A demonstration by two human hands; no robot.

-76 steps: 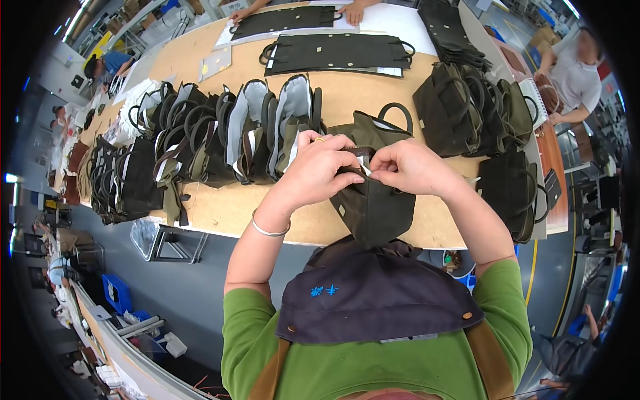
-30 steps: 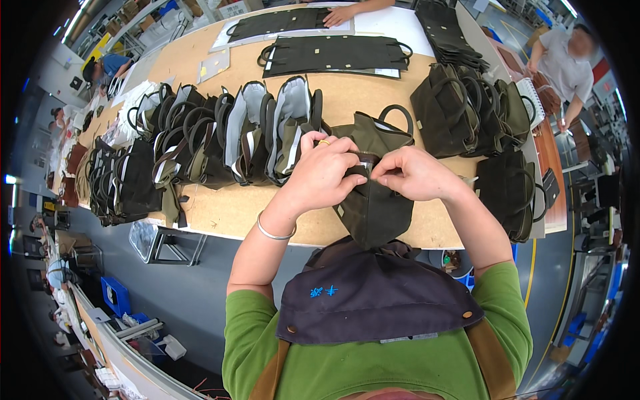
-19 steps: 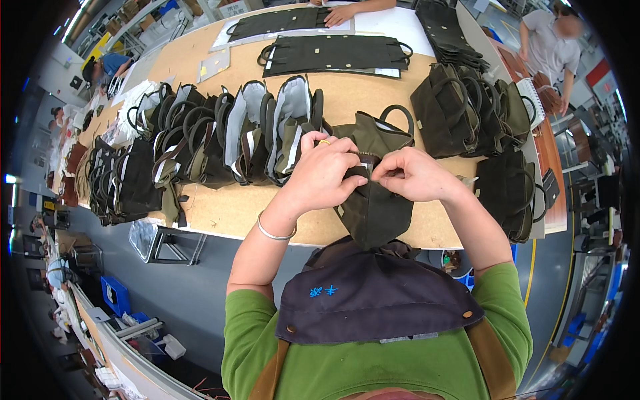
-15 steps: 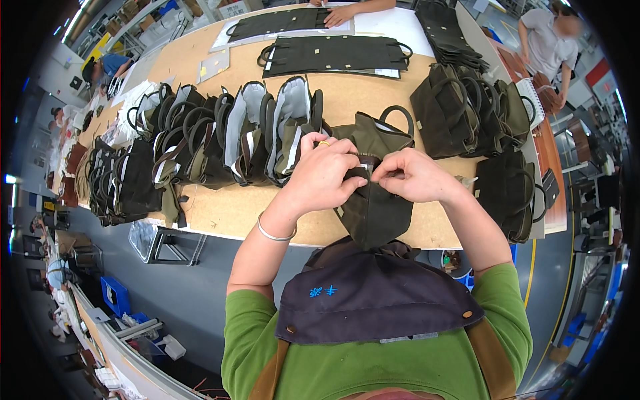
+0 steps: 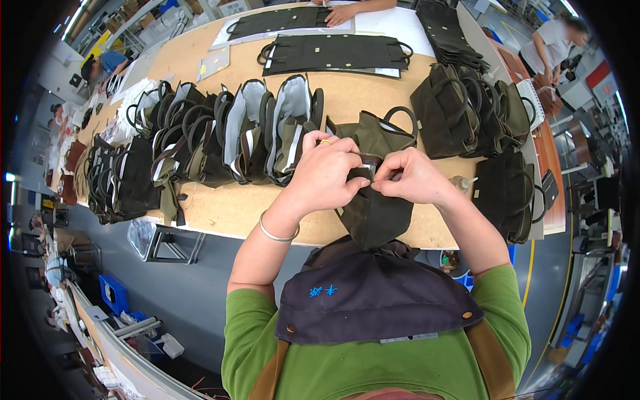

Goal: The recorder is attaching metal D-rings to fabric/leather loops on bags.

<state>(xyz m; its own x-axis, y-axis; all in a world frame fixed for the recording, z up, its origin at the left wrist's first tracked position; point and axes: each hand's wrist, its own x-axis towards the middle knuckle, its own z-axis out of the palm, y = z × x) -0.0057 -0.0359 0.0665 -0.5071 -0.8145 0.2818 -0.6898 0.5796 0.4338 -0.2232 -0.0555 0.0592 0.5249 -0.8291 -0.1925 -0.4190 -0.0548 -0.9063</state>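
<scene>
A dark olive fabric bag (image 5: 381,217) lies at the near edge of the table, its loop handle pointing away from me and a zipper (image 5: 371,159) showing between my hands. My left hand (image 5: 328,170) pinches the bag's fabric beside the zipper end, thumb against fingers. Opposite it, my right hand (image 5: 410,177) has thumb and forefinger pressed together on the same spot. A small pale patch shows between the fingertips. Whether a tiny part is held there is hidden by the fingers.
Several dark bags with grey linings (image 5: 250,127) stand in a row to the left. More finished-looking bags (image 5: 443,113) stand at the right, with a small bottle (image 5: 462,183) nearby. Flat black panels (image 5: 337,53) lie farther back, where another person's hand (image 5: 341,15) rests on one.
Both hands stay at the zipper end, with my right fingertips shifted slightly closer to the left ones. The bag has barely moved. The person at the far right has bent forward.
</scene>
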